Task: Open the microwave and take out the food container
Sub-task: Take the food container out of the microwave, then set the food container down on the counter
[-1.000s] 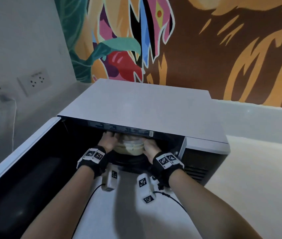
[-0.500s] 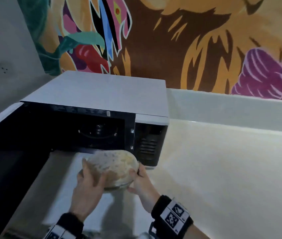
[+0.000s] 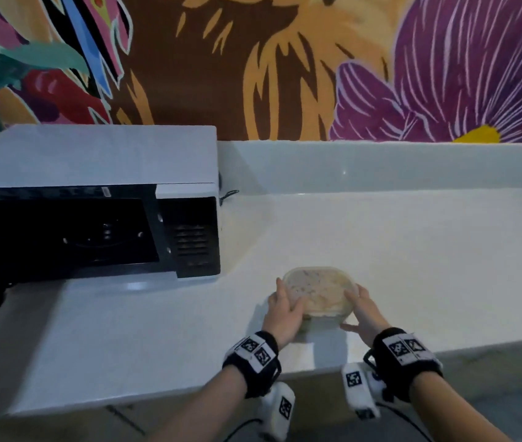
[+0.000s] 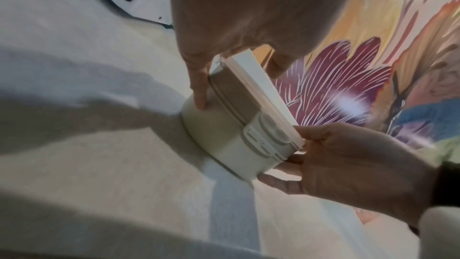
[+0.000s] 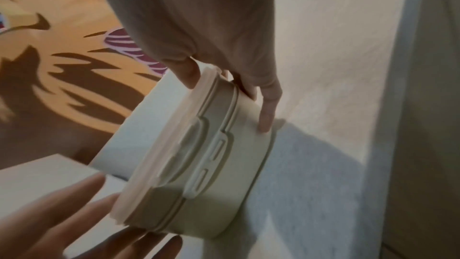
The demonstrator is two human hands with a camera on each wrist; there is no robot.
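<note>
Here, pictured from above: food container (image 3: 317,293) on the white surface (image 3: 413,266), just right of the microwave (image 3: 93,202) and near the front edge, gripped on either side by left hand (image 3: 283,314) and right hand (image 3: 363,311). Microwave door swung wide, dark cavity with turntable exposed. Painted mural (image 3: 285,65) of orange, brown and purple filling the wall behind.

Seen only in the head view: pale, speckled food through the clear lid, rounded-rectangle outline of the tub, black wrist straps with printed markers.

Seen only from the wrists: cream side wall of the food container (image 4: 224,125), ribbed band under a translucent lid rim, moulded latch tab at the near end. Base apparently meeting the surface, though contact hard to confirm. Left hand (image 4: 248,17) with thumb down the wall and fingers (image 4: 278,64) over the lid edge, clamped on the tub; right hand (image 4: 348,164) pinching the opposite end.

From the right wrist: right hand (image 5: 211,27) with thumb on the lid rim and fingers (image 5: 267,109) down the wall, gripping; left hand (image 5: 74,220) with fingers spread along the lower end, touching the food container (image 5: 199,164).
</note>
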